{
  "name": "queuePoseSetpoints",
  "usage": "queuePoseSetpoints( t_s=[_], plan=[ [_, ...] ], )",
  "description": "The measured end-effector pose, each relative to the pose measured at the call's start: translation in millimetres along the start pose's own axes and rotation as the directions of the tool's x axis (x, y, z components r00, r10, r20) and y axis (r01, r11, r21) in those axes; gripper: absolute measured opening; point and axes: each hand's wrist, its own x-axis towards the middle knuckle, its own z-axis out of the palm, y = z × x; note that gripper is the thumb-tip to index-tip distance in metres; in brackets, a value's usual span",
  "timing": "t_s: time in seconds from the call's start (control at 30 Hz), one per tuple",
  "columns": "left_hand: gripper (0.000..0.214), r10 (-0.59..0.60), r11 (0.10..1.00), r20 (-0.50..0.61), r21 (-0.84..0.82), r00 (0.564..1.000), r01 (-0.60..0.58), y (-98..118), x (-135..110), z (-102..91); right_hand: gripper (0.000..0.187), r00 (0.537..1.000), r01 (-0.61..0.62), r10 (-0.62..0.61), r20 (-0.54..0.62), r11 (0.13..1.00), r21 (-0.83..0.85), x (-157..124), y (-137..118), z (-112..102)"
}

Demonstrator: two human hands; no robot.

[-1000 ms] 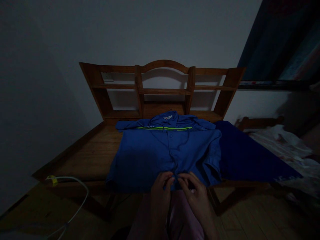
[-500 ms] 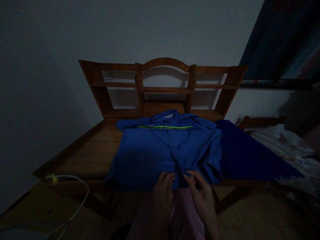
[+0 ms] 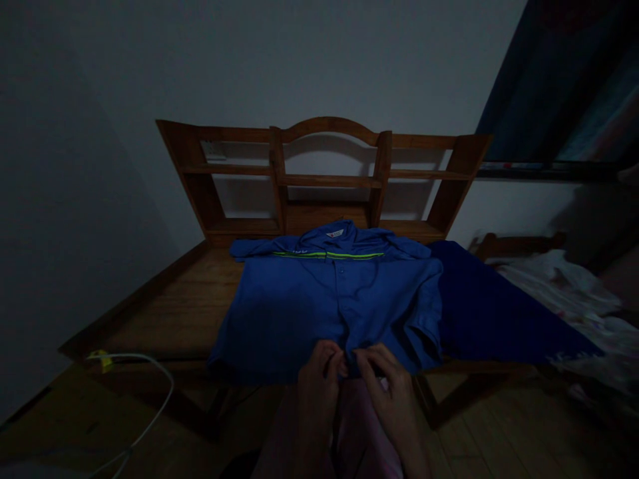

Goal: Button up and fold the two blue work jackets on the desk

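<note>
A blue short-sleeved shirt (image 3: 289, 293) lies spread on the wooden desk (image 3: 194, 306), collar towards the back and front side up. A yellow-green stripe crosses its chest, and a white label shows inside the collar. At the hem, near the desk's front edge, my left hand (image 3: 322, 372) pinches the cloth beside the front opening. My right hand (image 3: 384, 376) grips the other side of that opening, a short way to the right. Both sets of fingertips are close together, and the bit of cloth between them is partly hidden.
Dark blue cloth (image 3: 489, 306) hangs over the desk's right end. A wooden shelf unit (image 3: 327, 179) rises along the back against the wall. At the left front corner lies a white cable (image 3: 160, 366) with a yellow tag. White bedding (image 3: 559, 279) is at the right.
My right hand has moved left towards my left hand, narrowing the gap between the two front edges at the hem. The left hand has shifted slightly left.
</note>
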Motion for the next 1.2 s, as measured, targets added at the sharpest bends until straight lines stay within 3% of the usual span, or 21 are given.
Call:
queuePoseSetpoints(
  t_s=[0.23,0.33,0.47,0.73,0.93,1.07,1.2],
  plan=[
    [0.021,-0.079,0.976,0.085,-0.195,0.993,0.094,-3.8,2.1,-1.9,0.019,0.999,-0.016,0.018,-0.048,1.0,0.025,4.3,9.1,3.9],
    [0.021,-0.093,0.978,0.118,-0.173,0.989,0.113,-7.2,1.8,-3.5,0.018,0.998,-0.031,0.033,-0.053,0.998,0.049,4.8,11.6,4.3],
    [0.02,-0.104,0.991,0.095,-0.078,0.99,0.111,-9.2,-0.5,-2.8,0.016,0.997,-0.078,0.078,-0.008,0.994,0.081,4.0,15.4,3.5],
    [0.023,0.009,0.999,0.017,-0.038,1.0,-0.008,-4.7,-4.0,2.2,0.017,0.985,-0.172,0.174,0.001,0.976,0.131,3.6,19.5,5.7],
    [0.019,-0.04,0.997,-0.025,-0.065,0.999,0.039,-1.2,-5.8,6.9,0.02,0.986,-0.162,0.168,-0.012,0.963,0.214,5.8,23.2,6.4],
    [0.018,-0.107,0.987,0.018,-0.121,0.994,0.108,1.3,-5.0,6.2,0.02,0.989,-0.141,0.148,-0.03,0.977,0.162,5.8,27.5,6.9],
    [0.019,-0.089,0.984,0.013,-0.157,0.996,0.09,5.9,-4.0,5.5,0.019,0.993,-0.091,0.094,-0.069,0.994,0.053,5.2,26.7,7.7]
  ],
)
